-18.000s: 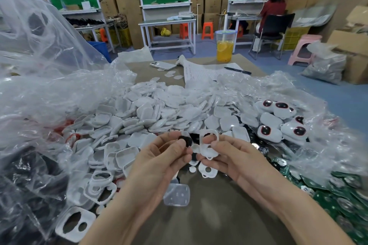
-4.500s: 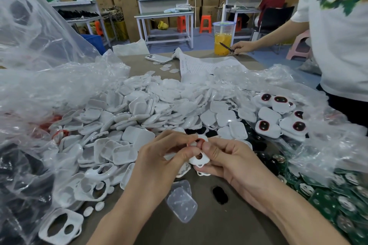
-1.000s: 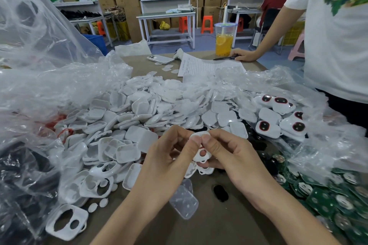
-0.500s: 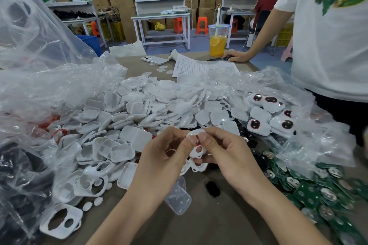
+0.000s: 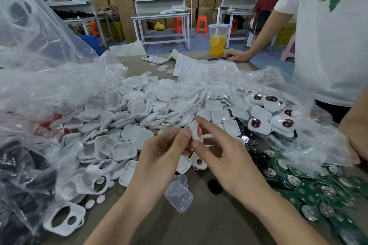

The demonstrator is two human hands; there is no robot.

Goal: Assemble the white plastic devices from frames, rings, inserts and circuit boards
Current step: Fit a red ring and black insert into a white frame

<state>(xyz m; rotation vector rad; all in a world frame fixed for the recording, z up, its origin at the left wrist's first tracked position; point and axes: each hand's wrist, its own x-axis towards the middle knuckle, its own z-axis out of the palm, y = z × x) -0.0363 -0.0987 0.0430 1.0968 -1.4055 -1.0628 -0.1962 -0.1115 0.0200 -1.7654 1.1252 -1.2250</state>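
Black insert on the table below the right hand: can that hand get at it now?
Probably yes: the black insert lies uncovered on bare table beside the right hand, though that hand pinches the white frame.

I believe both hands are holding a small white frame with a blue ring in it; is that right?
Not quite: the ring is red, not blue, as the head view shows. The left hand and the right hand do both hold the small white frame.
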